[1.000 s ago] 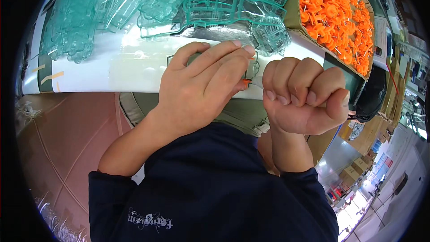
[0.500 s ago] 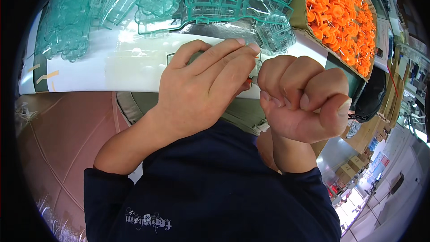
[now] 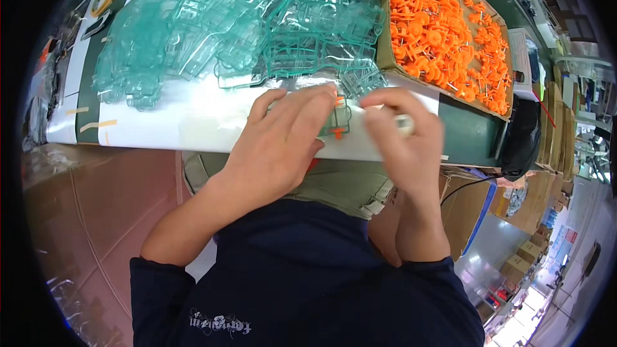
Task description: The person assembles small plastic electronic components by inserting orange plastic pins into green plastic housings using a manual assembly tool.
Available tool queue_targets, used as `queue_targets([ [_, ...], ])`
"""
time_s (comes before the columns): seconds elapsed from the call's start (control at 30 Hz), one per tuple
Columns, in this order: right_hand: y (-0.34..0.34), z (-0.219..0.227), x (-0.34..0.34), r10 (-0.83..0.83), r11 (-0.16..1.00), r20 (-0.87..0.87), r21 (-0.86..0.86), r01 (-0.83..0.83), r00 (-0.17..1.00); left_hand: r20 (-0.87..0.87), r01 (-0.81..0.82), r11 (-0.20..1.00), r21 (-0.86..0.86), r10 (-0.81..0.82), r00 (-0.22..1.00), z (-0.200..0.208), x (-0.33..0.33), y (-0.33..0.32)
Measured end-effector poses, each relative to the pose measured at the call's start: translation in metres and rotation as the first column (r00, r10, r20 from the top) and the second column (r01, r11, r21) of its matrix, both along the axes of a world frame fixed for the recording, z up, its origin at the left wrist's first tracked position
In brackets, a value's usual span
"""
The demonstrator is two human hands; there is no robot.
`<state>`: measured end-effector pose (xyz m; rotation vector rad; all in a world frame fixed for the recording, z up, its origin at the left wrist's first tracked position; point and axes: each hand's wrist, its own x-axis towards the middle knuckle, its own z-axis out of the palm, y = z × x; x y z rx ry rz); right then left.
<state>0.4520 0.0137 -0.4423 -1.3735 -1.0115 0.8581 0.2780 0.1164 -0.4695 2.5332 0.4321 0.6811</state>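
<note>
My left hand [image 3: 276,135] lies bent over a small clear green plastic part [image 3: 348,119], gripping it at the front edge of the white work surface. Orange pieces [image 3: 338,133] sit on that part, at its top and bottom edges; my fingers hide its left side. Just to the right, my right hand [image 3: 408,138] is smeared by motion, its fingers curled round a whitish round-ended thing [image 3: 404,124] whose kind I cannot make out. It is apart from the green part.
A large heap of clear green plastic parts [image 3: 193,32] covers the back of the white sheet [image 3: 186,112]. At the back right stands a cardboard box [image 3: 385,51] of orange wheel pieces with metal pins [image 3: 430,32]. A black bag [image 3: 522,135] hangs at the table's right end.
My right hand has turned over and moved slightly away from my left, uncovering the green part with its orange pieces. The view has shifted, showing more of the table.
</note>
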Motion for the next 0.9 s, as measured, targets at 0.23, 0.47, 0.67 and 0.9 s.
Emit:
queue_targets([
  [0.23, -0.008, -0.002, -0.003, 0.183, 0.907, 0.766, -0.374, 0.195, 0.616, 0.025, -0.009, 0.996, -0.086, 0.011, 1.0, 0.002, 0.001, 0.003],
  [0.47, -0.023, 0.024, 0.013, 0.107, 0.935, 0.353, -0.353, 0.026, 0.93, -0.074, 0.001, 0.999, -0.048, -0.004, 0.997, 0.034, 0.005, 0.017],
  [0.67, -0.052, 0.012, 0.028, 0.018, 0.935, 0.118, -0.353, 0.025, 0.993, 0.091, -0.017, 0.981, 0.196, -0.001, 0.996, 0.11, 0.064, 0.094],
  [0.9, -0.05, -0.001, 0.027, 0.037, 0.928, 0.145, -0.372, 0.02, 0.989, -0.01, -0.029, 0.981, 0.191, 0.032, 0.999, 0.089, 0.174, 0.298],
])
